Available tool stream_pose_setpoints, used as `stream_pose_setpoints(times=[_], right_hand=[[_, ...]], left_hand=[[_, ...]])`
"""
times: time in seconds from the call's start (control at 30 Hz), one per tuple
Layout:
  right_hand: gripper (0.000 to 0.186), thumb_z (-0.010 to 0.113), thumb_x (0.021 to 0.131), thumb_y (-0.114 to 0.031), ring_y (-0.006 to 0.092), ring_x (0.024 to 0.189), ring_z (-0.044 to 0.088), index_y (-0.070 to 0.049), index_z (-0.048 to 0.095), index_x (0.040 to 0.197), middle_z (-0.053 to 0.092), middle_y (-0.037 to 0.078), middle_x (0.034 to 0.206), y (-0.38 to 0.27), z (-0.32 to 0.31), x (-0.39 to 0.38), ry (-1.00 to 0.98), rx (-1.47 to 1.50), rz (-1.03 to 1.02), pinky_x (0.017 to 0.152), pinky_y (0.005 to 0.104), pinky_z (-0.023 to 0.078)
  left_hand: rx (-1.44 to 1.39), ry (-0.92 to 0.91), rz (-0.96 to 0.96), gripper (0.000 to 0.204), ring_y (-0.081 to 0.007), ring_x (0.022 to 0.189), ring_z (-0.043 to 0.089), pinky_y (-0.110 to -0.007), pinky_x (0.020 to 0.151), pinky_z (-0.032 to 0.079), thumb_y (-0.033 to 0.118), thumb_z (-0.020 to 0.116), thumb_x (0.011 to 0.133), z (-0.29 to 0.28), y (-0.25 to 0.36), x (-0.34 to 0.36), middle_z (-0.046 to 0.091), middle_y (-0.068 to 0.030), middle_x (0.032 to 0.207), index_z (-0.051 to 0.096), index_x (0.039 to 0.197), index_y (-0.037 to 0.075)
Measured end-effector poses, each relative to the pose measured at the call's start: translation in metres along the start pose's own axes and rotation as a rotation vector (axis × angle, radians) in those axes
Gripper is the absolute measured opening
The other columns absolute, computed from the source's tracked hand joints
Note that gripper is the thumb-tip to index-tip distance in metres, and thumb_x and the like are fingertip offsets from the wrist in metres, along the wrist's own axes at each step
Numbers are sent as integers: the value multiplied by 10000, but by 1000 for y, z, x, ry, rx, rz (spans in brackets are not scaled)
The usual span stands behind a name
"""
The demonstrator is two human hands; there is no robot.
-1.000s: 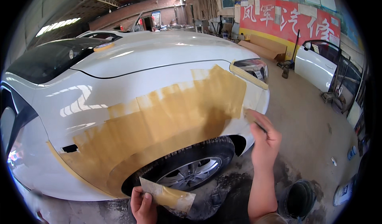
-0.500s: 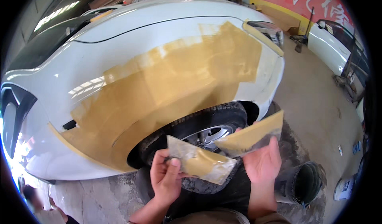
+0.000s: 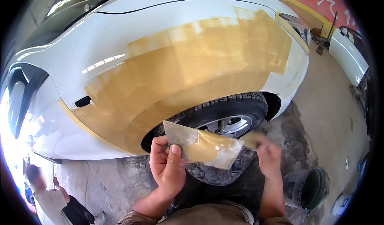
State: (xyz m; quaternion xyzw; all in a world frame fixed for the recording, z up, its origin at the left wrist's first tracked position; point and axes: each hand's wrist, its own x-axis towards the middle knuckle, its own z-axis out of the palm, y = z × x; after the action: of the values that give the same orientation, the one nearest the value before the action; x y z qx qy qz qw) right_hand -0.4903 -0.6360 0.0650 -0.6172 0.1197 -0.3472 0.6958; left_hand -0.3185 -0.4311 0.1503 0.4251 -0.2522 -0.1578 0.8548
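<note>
My left hand (image 3: 168,167) grips a flat, thin putty board (image 3: 206,147) by its left end, thumb on top. Yellow-tan filler lies smeared over the board's middle, and its edges look grey and worn. At the board's right end, my right hand (image 3: 271,157) is closed on a putty spreader (image 3: 251,140), which is blurred by motion and appears turned partly edge-on. Beyond both hands stands a white car fender (image 3: 120,25) with a broad coat of yellow-tan filler (image 3: 192,65) above the wheel arch. Neither tool touches the fender.
The front tyre (image 3: 236,107) sits just past the board. A dark bucket (image 3: 308,189) stands on the concrete at my right. Masking tape (image 3: 294,33) edges the headlight. Another person (image 3: 50,197) is at the lower left. A loose white door (image 3: 348,55) stands at far right.
My right hand has turned the spreader from broad face showing to nearly edge-on, beside the board's right end. The left hand keeps its grip. My view has shifted, moving the car rightward and up.
</note>
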Motion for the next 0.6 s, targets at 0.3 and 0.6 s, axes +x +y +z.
stream_pose_setpoints(times=[0.3, 0.6], right_hand=[[320, 564, 871, 31, 393, 1032, 683, -16, 714, 1150, 716, 219, 1080, -38, 88, 0, 328, -556, -734, 901, 483, 527], [425, 684, 705, -81, 369, 1099, 637, -139, 785, 1114, 698, 114, 1141, -47, 124, 0, 169, -765, -778, 967, 509, 446]], left_hand=[[282, 43, 319, 253, -88, 888, 551, -231, 791, 431, 73, 529, 1036, 8, -16, -20, 647, -91, 1074, 402, 1250, 27], [431, -77, 471, 253, -160, 1002, 571, -285, 906, 450, 75, 478, 1040, 12, -16, -34, 610, -165, 1171, 359, 1257, 20]])
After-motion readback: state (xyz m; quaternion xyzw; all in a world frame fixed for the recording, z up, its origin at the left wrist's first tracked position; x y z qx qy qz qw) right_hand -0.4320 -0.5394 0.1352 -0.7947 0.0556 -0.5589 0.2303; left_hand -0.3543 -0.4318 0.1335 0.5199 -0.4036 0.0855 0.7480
